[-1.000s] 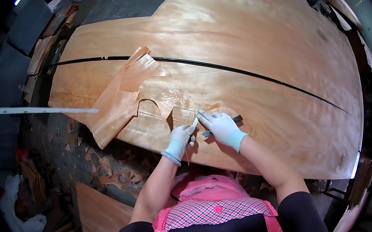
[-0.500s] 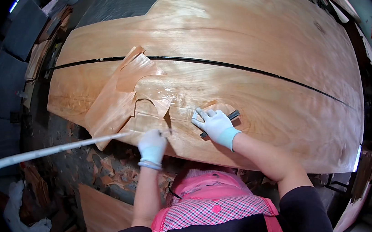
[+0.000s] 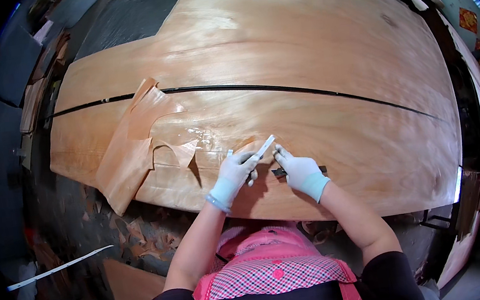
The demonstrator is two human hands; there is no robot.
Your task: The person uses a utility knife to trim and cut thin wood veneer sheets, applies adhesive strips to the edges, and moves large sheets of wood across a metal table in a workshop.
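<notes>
My left hand [image 3: 234, 173], in a white glove with a light blue cuff, is closed on a short white strip [image 3: 265, 146], which looks like tape. Close beside it, my gloved right hand [image 3: 300, 173] has its fingertips near the strip's end. A dark bar-shaped tool [image 3: 323, 169], perhaps a cutter knife, sticks out on both sides of the right palm; its kind is partly hidden. Both hands are over a large sheet of wood veneer [image 3: 370, 153]. A torn, curled piece of veneer [image 3: 127, 148] with a curved cut edge lies to their left.
A long black strip [image 3: 256, 87] crosses the veneer sheet. Dark sheeting [image 3: 124, 21] shows at the far left. At lower left, a long white strip [image 3: 61, 268] appears above the floor, where veneer scraps [image 3: 137, 233] and a veneer panel [image 3: 132, 292] lie.
The long white strip has left my left hand and dropped lower left. That hand has moved right, next to my right hand, and now holds a short strip. The view has shifted slightly.
</notes>
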